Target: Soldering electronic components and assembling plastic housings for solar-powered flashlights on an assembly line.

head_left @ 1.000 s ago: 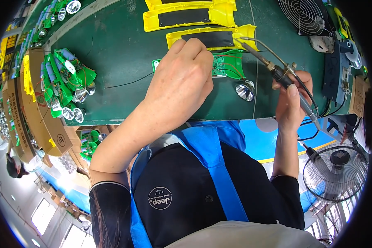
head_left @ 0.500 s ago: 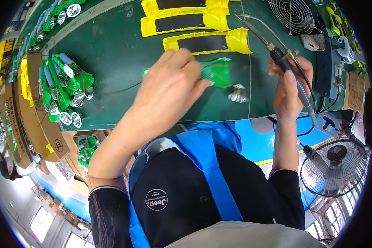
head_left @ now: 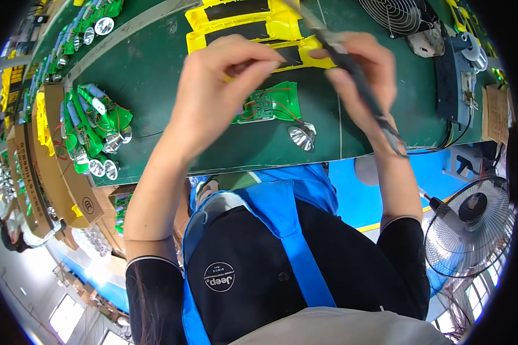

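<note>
My left hand is raised over the bench with thumb and forefinger pinched; whatever is between them is too small to make out. In my right hand is a soldering iron, its tip end blurred and pointing up and away. Below the hands lies a green casing with a circuit board and red wires, partly behind my left wrist. A shiny reflector cup hangs off its near right corner by a wire. Just beyond my fingertips is the closest yellow shell, with a dark inset panel.
More yellow shells lie at the far side. Several green assemblies with reflectors are heaped at the left, beside a cardboard box. A fan grille and a dark bench unit with a wire spool stand at the right.
My left hand has let go of the green casing and risen away, now pinching. The soldering iron has swung left and away with my right hand. The casing and reflector sit further left.
</note>
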### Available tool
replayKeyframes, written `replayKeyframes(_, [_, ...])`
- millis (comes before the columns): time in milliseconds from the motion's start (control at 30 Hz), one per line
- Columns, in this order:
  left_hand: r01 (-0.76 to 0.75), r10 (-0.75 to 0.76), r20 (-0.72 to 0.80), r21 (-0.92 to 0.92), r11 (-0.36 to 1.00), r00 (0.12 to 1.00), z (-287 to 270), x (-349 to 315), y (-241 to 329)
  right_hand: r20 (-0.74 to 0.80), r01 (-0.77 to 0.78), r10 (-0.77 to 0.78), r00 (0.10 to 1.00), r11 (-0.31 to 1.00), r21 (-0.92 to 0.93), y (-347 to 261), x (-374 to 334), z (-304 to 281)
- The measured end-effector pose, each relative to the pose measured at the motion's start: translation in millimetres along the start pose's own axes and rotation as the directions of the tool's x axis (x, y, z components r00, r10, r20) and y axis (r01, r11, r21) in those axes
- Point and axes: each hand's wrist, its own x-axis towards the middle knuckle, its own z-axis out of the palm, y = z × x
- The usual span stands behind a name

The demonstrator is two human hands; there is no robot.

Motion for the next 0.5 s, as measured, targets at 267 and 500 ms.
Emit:
replayKeyframes(267, [0.326,-0.335,-0.003,-0.216,0.920,0.942,-19,-18,-21,0.204,0.036,-0.018,0.979,0.996,-0.088,4,-14,-8])
replayKeyframes(500, [-0.287,0.221,0.212,0.364,0.886,0.952,-20,17,-29,-0.016,-0.552,0.591,0.807,0.763,0.335,-22,-20,-23])
